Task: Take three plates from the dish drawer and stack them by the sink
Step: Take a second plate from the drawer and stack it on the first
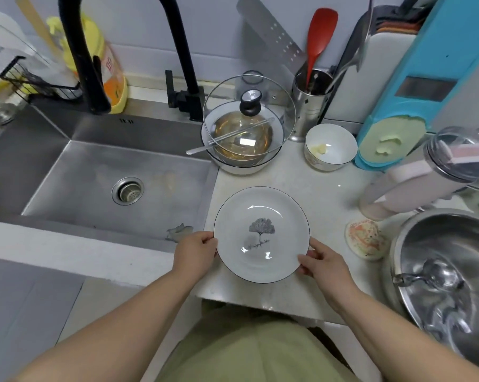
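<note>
A white plate with a thin dark rim and a grey leaf print sits on the pale counter, just right of the steel sink. My left hand grips the plate's left edge. My right hand grips its lower right edge. I cannot tell whether more plates lie under it. The dish drawer is hidden below the counter edge.
Behind the plate stands a white bowl under a glass lid, a small white bowl and a steel utensil holder. A large steel basin with a ladle fills the right. A black faucet arches over the sink.
</note>
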